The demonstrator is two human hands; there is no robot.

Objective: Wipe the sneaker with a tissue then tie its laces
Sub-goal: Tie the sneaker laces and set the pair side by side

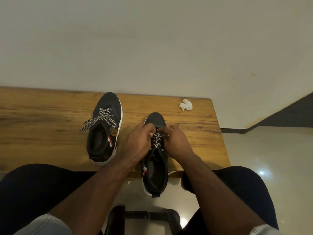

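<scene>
A dark sneaker (155, 173) lies on the wooden table (50, 133), its heel hanging over the near edge and its toe pointing away from me. My left hand (138, 141) and my right hand (176, 141) meet over its black-and-white laces (156, 141), each with fingers curled round a strand near the top eyelets. The knot area is hidden under my fingers. A crumpled white tissue (186, 104) lies at the table's far right, apart from both hands.
A second dark sneaker (103, 131) with loose chequered laces lies to the left on the table. A pale wall stands right behind the table. My knees flank the near edge. A dark stool frame (144, 216) sits on the glossy floor below.
</scene>
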